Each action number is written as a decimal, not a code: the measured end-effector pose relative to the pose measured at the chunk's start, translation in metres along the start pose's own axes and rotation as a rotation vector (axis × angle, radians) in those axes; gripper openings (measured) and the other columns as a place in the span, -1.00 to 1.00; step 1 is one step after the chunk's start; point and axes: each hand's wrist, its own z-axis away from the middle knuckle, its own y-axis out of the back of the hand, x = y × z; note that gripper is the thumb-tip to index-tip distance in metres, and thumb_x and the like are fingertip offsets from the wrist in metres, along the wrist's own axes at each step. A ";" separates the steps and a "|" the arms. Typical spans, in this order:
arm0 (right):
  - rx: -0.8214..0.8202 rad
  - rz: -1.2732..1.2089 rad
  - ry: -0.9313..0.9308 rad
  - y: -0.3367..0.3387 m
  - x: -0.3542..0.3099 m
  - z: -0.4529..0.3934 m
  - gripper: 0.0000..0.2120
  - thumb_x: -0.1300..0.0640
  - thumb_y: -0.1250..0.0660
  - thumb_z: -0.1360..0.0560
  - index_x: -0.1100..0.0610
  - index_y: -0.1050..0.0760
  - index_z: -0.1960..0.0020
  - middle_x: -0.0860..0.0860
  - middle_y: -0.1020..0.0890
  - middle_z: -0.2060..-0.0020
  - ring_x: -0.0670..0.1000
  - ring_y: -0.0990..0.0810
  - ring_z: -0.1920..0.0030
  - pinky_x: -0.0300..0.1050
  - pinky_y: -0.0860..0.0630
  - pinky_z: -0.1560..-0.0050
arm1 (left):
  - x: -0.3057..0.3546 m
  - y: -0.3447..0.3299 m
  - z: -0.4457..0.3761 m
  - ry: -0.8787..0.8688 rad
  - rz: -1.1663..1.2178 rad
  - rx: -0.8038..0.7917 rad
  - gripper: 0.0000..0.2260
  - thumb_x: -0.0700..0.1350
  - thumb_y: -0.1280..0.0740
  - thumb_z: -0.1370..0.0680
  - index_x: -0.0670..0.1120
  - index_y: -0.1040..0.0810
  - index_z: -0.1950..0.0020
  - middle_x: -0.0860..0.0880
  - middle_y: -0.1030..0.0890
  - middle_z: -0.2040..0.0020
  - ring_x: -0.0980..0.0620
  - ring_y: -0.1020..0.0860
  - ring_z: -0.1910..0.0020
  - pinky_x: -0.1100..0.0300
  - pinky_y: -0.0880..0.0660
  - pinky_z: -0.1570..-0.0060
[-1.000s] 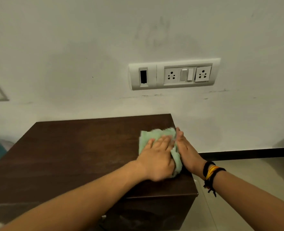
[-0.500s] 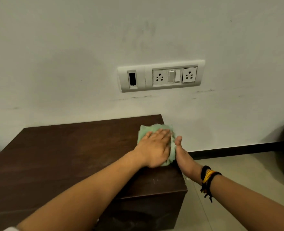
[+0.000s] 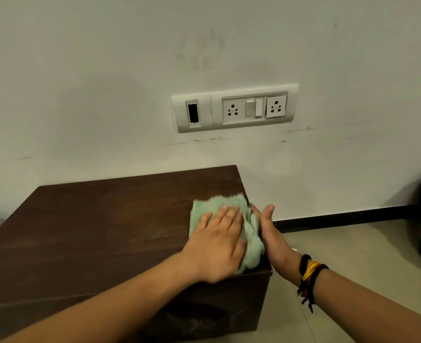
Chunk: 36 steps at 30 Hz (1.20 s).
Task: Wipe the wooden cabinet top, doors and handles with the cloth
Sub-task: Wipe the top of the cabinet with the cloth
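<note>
On the cabinet top's [image 3: 85, 226] right front corner, the left hand [image 3: 217, 246] presses flat, fingers spread, on the green cloth [image 3: 250, 241]. Beside it, the right hand [image 3: 270, 231] stands open, edge-on against the cloth. Beyond, a socket panel [image 3: 234, 110] sits on the wall [image 3: 105, 70].

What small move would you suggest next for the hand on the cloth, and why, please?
Probably slide the left hand and cloth leftward across the cabinet top. The cloth sits bunched at the right edge, against the right hand, while the broad dark surface to the left lies uncovered.
</note>
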 end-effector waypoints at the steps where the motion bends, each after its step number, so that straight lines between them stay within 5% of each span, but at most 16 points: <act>1: 0.018 -0.012 -0.006 0.001 0.001 -0.001 -0.09 -0.67 0.10 -0.31 -0.18 -0.43 -0.43 -0.16 -0.62 -0.27 -0.11 -0.53 -0.34 0.03 -0.33 -0.49 | 0.009 -0.001 0.015 -0.019 -0.005 -0.006 -0.42 0.13 0.09 -0.66 -0.04 0.10 -0.64 0.01 0.13 -0.65 0.03 0.19 -0.62 -0.07 0.18 -0.57; 6: 0.063 -0.051 -0.040 -0.001 -0.006 0.001 -0.13 -0.56 0.11 -0.36 -0.04 -0.54 -0.32 -0.05 -0.71 -0.14 -0.05 -0.63 -0.22 -0.10 -0.42 -0.31 | 0.030 -0.002 0.012 -0.091 0.031 0.008 -0.40 0.13 0.05 -0.65 -0.07 0.08 -0.64 -0.02 0.09 -0.66 0.04 0.21 -0.62 -0.10 0.20 -0.57; 10: 0.055 0.195 0.040 -0.005 -0.012 0.005 -0.22 -0.50 0.05 -0.48 -0.12 -0.24 -0.56 -0.16 -0.41 -0.48 -0.16 -0.36 -0.46 -0.12 -0.21 -0.52 | 0.001 -0.005 0.031 -0.091 0.015 0.043 -0.42 0.14 0.07 -0.66 -0.01 0.08 -0.65 0.02 0.08 -0.66 0.06 0.18 -0.62 -0.05 0.17 -0.58; 13: 0.028 0.480 0.109 -0.006 -0.021 0.008 -0.56 -0.24 -0.03 -0.64 -0.20 -0.18 -0.50 -0.39 -0.34 -0.36 -0.48 -0.33 -0.30 -0.52 -0.19 -0.33 | -0.044 -0.002 0.058 -0.004 -0.009 0.010 -0.44 0.17 0.13 -0.67 0.06 0.16 -0.64 0.09 0.15 -0.65 0.12 0.22 -0.60 -0.02 0.16 -0.58; 14: 0.039 0.568 0.098 -0.006 -0.025 0.008 -0.60 -0.23 -0.05 -0.65 -0.21 -0.20 -0.46 -0.37 -0.40 -0.31 -0.44 -0.39 -0.24 -0.51 -0.28 -0.28 | -0.062 0.000 0.068 0.048 -0.017 -0.001 -0.45 0.17 0.14 -0.67 0.07 0.18 -0.64 0.10 0.17 -0.65 0.13 0.23 -0.60 -0.01 0.16 -0.58; 16: 0.054 0.785 0.108 -0.006 -0.025 0.003 -0.42 -0.35 -0.08 -0.60 -0.11 -0.18 -0.53 -0.15 -0.45 -0.39 -0.14 -0.47 -0.35 -0.12 -0.43 -0.39 | -0.098 0.004 0.090 0.159 -0.020 -0.018 -0.46 0.17 0.16 -0.68 0.08 0.20 -0.63 0.12 0.18 -0.64 0.16 0.24 -0.59 0.02 0.17 -0.58; 18: 0.090 1.107 0.060 -0.011 -0.028 -0.002 -0.24 -0.36 -0.03 -0.59 0.06 0.00 -0.62 0.07 -0.23 -0.58 0.09 -0.26 -0.55 0.08 -0.26 -0.54 | -0.134 0.007 0.117 0.264 0.000 -0.033 -0.43 0.21 0.21 -0.65 0.08 0.20 -0.63 0.12 0.17 -0.64 0.19 0.25 -0.57 0.08 0.21 -0.57; 20: 0.139 1.337 0.013 -0.024 -0.033 0.000 -0.23 -0.30 0.06 -0.65 0.16 0.16 -0.65 0.11 0.06 -0.65 0.09 0.04 -0.63 -0.01 0.03 -0.59 | -0.167 0.010 0.143 0.351 0.035 -0.017 -0.33 0.31 0.29 -0.54 0.09 0.20 -0.62 0.14 0.16 -0.63 0.23 0.25 -0.55 0.14 0.21 -0.54; 22: 0.124 1.426 0.078 -0.039 -0.039 0.004 -0.29 -0.24 0.11 -0.67 0.16 0.16 -0.65 0.09 0.15 -0.64 0.06 0.14 -0.63 -0.06 0.13 -0.57 | -0.194 0.011 0.164 0.436 0.046 -0.021 -0.24 0.35 0.36 -0.44 0.10 0.19 -0.62 0.14 0.14 -0.63 0.24 0.22 -0.54 0.13 0.18 -0.55; 36: -0.310 1.545 0.353 -0.159 -0.041 -0.006 -0.33 -0.24 0.17 -0.68 0.09 0.22 -0.65 0.01 0.20 -0.64 -0.03 0.19 -0.62 -0.16 0.22 -0.51 | -0.290 0.001 0.277 0.896 0.027 0.120 -0.31 0.28 0.22 -0.54 0.06 0.01 -0.64 0.05 -0.01 -0.65 0.05 0.01 -0.62 0.00 0.05 -0.58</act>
